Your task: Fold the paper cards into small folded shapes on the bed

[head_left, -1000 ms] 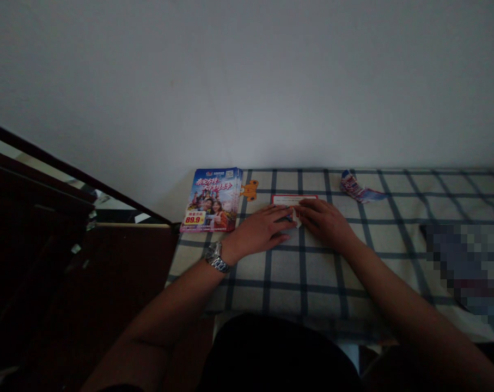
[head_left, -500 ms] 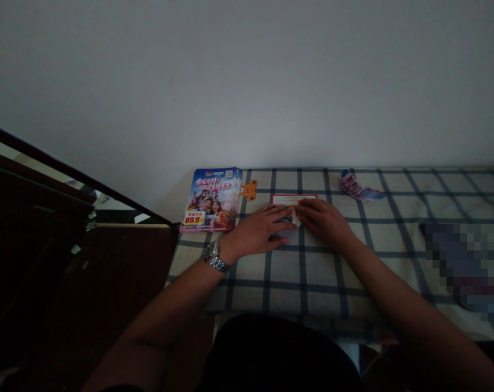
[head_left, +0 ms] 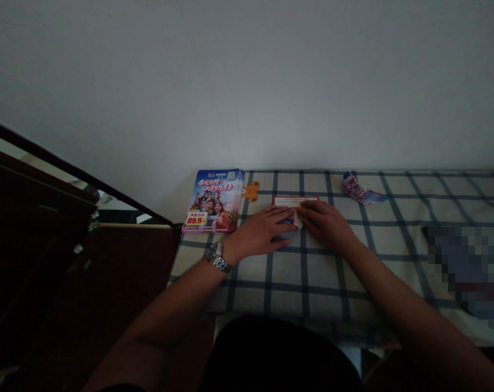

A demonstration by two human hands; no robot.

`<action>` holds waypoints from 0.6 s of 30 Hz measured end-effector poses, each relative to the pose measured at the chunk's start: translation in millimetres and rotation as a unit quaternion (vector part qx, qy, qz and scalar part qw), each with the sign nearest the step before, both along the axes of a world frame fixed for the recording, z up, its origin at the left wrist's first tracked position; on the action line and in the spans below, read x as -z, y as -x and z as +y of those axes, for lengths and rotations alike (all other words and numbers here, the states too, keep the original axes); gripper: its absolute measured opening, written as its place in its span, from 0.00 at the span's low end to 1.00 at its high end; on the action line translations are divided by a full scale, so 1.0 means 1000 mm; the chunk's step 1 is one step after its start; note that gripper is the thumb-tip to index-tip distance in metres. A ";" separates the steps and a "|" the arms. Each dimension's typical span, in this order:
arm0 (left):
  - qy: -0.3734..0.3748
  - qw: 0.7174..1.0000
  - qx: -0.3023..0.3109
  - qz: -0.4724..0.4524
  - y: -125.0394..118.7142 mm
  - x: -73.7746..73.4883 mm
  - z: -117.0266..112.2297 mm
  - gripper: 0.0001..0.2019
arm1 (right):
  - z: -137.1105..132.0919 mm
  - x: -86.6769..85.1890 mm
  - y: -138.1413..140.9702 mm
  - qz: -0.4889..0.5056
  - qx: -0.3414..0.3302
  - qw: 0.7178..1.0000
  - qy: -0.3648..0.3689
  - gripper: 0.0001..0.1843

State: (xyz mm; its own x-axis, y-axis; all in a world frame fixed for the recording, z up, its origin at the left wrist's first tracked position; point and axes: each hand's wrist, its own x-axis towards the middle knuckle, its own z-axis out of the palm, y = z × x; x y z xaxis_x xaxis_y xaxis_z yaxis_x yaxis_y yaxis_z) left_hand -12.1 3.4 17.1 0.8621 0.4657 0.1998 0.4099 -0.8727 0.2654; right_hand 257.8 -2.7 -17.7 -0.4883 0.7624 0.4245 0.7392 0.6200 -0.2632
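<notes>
A folded paper leaflet (head_left: 291, 201), white with a red border at its far edge, lies on the checked cloth. Across its near part my left hand (head_left: 265, 231) is laid flat, fingers stretched out and thumb apart, pressing it down. My right hand (head_left: 326, 223) has its bent fingers together at the leaflet's right side, gripping a folded edge. A small printed, pale flap shows between the two hands; the rest of it is hidden under the fingers. Left of my left hand sits a stack of colourful flyers (head_left: 212, 198), face up.
An orange bear-shaped figure (head_left: 251, 191) is beside the stack. A crumpled strip of printed paper (head_left: 359, 190) lies at the back right. The checked cloth (head_left: 287, 294) covers the surface against the wall (head_left: 271, 81). A blurred-out object (head_left: 467, 272) is at the right, a dark rail (head_left: 87, 179) at the left.
My left fingers have slid slightly right along the leaflet, closer to my right hand. The whole view has shifted a little; the other things stay in place.
</notes>
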 end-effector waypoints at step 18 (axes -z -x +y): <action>-0.011 1.000 0.006 -0.011 0.001 0.001 -0.003 0.20 | -0.003 -0.005 0.003 -0.010 0.012 1.000 0.008 0.17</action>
